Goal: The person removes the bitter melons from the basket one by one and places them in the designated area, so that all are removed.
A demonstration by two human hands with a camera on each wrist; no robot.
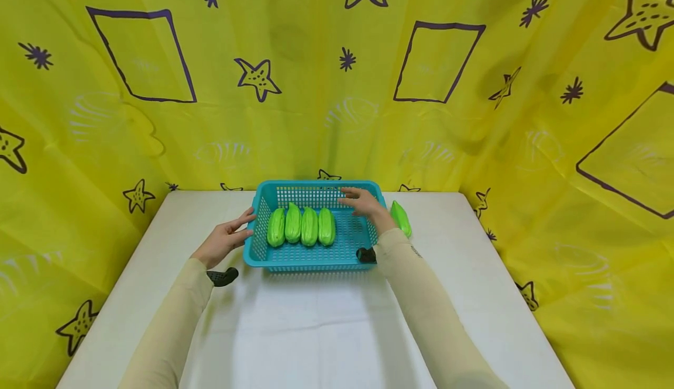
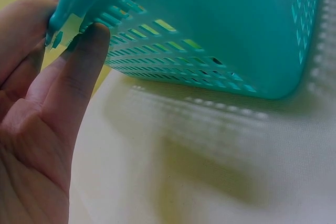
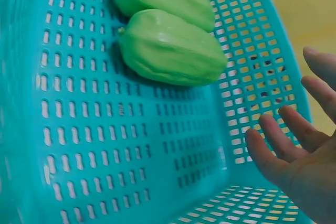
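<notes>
At the left rim of the turquoise basket (image 1: 295, 264), the left hand (image 1: 223, 243) pinched the plastic, with fingers on either side of the lip. The right hand (image 1: 363, 205) hung over the basket's right part, its fingers loosely spread and holding nothing. Thin, perforated walls suggested that the basket was light and fairly stiff, with a little give; the turned-out rim looked the best hold, one hand at each short side. Inside, four green vegetables (image 1: 309, 226) lay side by side in the left half, so that end probably weighed more and wanted a level lift. Their glossy, ridged skins looked firm and rather slippery, unlikely to bruise under a light squeeze; a grip round the middle seemed surer than one at the tapered tip. A fifth vegetable (image 1: 401, 219) lay on the white surface (image 1: 316, 330) just beyond the basket's right side, where it could be grasped across its width. Behind everything hung a yellow curtain (image 1: 310, 137).
</notes>
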